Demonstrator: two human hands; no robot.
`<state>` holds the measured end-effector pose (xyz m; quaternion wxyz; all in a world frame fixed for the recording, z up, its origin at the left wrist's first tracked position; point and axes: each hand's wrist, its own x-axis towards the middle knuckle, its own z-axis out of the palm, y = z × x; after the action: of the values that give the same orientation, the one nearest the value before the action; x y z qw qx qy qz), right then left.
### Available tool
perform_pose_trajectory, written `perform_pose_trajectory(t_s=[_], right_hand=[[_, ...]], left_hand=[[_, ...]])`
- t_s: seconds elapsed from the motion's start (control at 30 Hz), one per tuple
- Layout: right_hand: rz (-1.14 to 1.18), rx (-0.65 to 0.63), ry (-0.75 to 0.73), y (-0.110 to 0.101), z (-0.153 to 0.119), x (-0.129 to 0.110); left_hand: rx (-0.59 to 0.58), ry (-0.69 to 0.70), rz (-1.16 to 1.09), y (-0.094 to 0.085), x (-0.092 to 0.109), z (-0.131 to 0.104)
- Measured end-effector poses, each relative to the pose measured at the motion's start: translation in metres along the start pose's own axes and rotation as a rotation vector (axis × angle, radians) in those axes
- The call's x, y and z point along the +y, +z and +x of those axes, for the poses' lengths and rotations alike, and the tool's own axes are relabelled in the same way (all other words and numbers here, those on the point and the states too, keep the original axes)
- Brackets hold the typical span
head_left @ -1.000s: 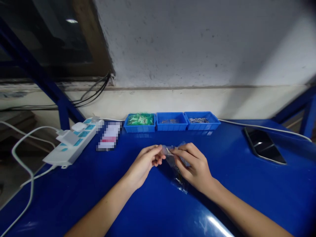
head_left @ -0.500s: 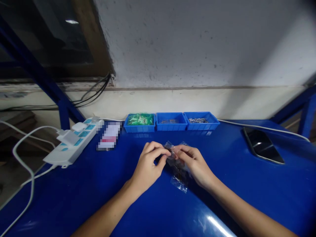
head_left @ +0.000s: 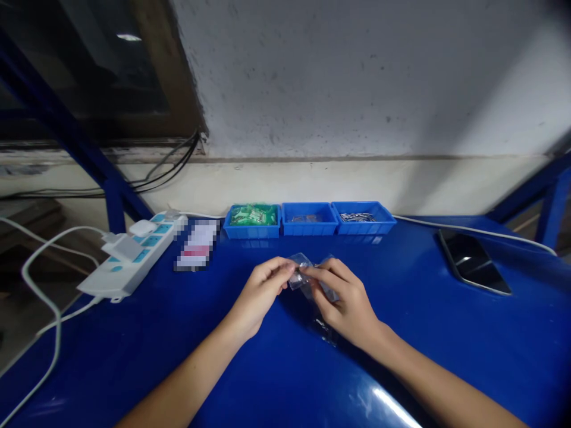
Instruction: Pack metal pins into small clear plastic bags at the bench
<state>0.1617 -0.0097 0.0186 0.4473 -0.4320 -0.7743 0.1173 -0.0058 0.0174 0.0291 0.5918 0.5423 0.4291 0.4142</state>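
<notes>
Handling looks to be sitting midway. Clear, crinkled thin-plastic packaging (head_left: 298, 276) is spanning both hands over the glossy blue table (head_left: 134, 351). Left hand (head_left: 263, 291): grip is narrow, thumb and fingers pinching the packaging's left edge. Right hand (head_left: 350, 297): grip is holding the other side in bent fingers, a loose end trailing below.

Done: packaging is in hand, both sides held. Left: neither hand is releasing it. Fingers are covering the middle, so can't tell whether it's loaded or sealed.

Stock is sitting behind in three blue rectangular plastic bins: left (head_left: 252, 232) holding green packets, middle (head_left: 309, 229) holding small indistinct pieces, right (head_left: 368, 228) holding thin silvery metal pieces.
</notes>
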Motion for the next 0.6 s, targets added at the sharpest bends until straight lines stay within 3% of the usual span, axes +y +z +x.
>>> perform_pose_trajectory(t_s=[0.13, 0.23, 0.37, 0.5, 0.6], right_hand=[[0.107, -0.054, 0.226, -0.003, 0.006, -0.005], [0.285, -0.109, 0.442, -0.003, 0.01, -0.006], [0.578, -0.139, 0.625, -0.001, 0.011, -0.004], [0.574, -0.05, 0.627, 0.0, 0.01, 0.0], [0.324, 0.013, 0.465, -0.001, 0.008, 0.002]], left_hand=[[0.081, 0.146, 0.163, 0.0, -0.001, 0.0], [0.134, 0.312, 0.409, 0.001, -0.001, -0.002], [0.106, 0.559, 0.679, 0.005, -0.002, -0.008], [0.079, 0.44, 0.725, 0.007, -0.003, -0.01], [0.033, 0.25, 0.545, 0.005, -0.002, -0.008]])
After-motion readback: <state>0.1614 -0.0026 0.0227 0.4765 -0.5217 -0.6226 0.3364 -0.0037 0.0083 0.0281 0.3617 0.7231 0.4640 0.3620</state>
